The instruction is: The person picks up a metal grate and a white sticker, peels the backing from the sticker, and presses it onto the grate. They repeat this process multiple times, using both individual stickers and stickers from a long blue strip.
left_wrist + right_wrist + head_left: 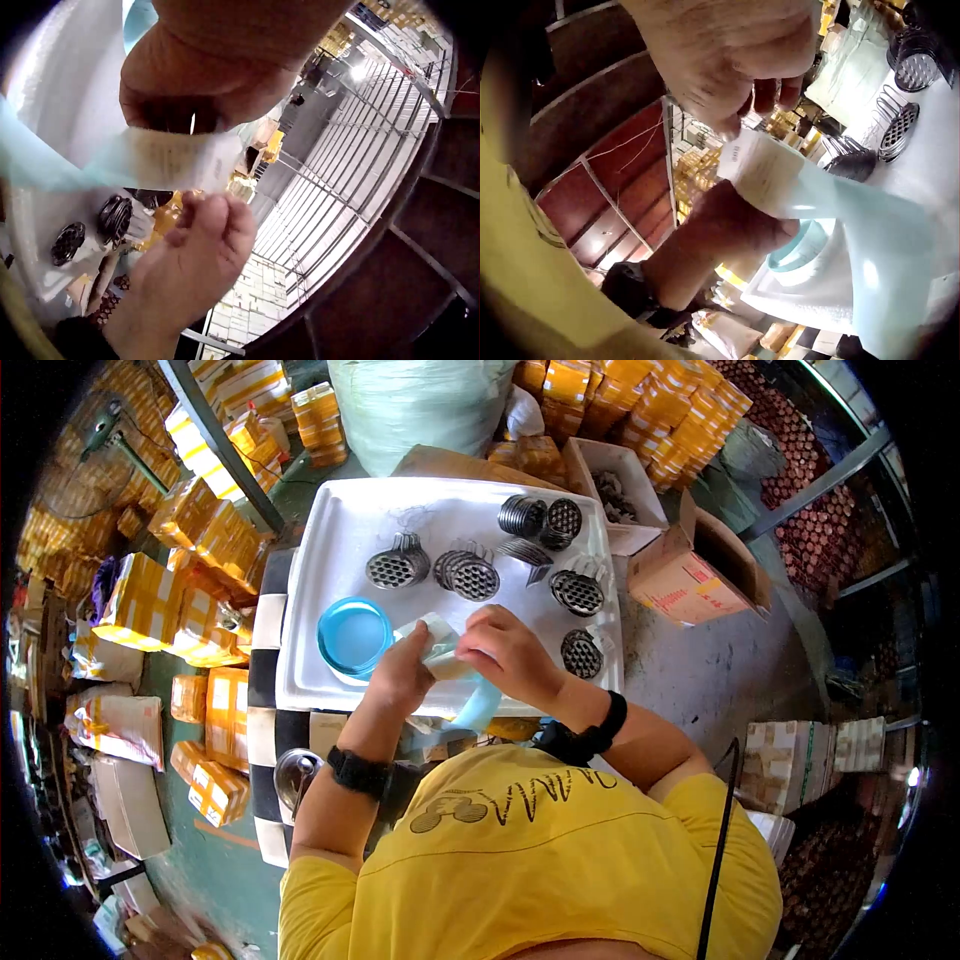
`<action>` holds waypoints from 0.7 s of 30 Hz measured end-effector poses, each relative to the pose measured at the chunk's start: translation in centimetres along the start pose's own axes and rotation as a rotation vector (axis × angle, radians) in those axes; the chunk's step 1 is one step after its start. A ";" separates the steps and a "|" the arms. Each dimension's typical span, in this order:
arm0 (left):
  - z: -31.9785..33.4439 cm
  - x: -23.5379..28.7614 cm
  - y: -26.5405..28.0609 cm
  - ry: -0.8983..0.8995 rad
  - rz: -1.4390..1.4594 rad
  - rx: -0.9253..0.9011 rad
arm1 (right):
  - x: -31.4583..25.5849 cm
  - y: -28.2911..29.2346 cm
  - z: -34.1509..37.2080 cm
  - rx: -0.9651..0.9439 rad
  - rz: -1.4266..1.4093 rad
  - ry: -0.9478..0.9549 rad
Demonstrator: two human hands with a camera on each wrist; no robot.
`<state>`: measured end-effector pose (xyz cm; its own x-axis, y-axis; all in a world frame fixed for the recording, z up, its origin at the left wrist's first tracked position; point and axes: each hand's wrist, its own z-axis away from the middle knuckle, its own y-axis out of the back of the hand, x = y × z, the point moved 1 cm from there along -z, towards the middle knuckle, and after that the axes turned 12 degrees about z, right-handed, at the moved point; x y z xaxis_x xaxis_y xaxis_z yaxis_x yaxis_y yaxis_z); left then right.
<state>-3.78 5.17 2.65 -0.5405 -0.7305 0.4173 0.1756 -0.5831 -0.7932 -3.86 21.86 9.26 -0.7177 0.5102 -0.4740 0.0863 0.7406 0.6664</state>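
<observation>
A pale blue backing strip (885, 262) with a white printed label (761, 169) on it stretches between the two hands, over the near edge of the white tray. My left hand (403, 668) grips the strip, thumb on top. At the label's end, the right hand (512, 657) pinches the edge between thumb and fingers. The strip's free length hangs down in a loop toward the yellow shirt. Left of the hands, a round blue roll (355, 638) lies on the tray. Beyond them are stacks of black perforated oval metal pieces with wire handles (472, 575).
The white tray (320, 575) has a raised rim. More black perforated pieces (577, 592) lie along its right side. An open cardboard box (690, 570) and a white foam box (615, 490) stand to the right. Taped cartons (215, 550) are piled at the left.
</observation>
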 end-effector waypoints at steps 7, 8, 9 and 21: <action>-0.3 2.2 3.0 0.001 -1.627 -0.010 | 1.1 7.2 2.9 0.132 -0.655 -0.510; 0.4 2.7 1.2 -0.030 -1.808 0.053 | 1.4 8.1 3.1 0.196 -0.684 -0.535; 0.7 2.9 0.1 -0.065 -1.989 0.116 | 2.1 8.7 4.0 0.213 -0.574 -0.577; -13.0 1.5 -4.1 -0.564 -1.910 0.184 | 1.6 11.0 9.1 0.306 -0.303 -0.813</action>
<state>-16.02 11.10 0.77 0.1682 0.7762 0.6077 -0.1198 -0.5958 0.7941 2.19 34.82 10.60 -0.0422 0.3404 -0.9393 0.2364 0.9169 0.3216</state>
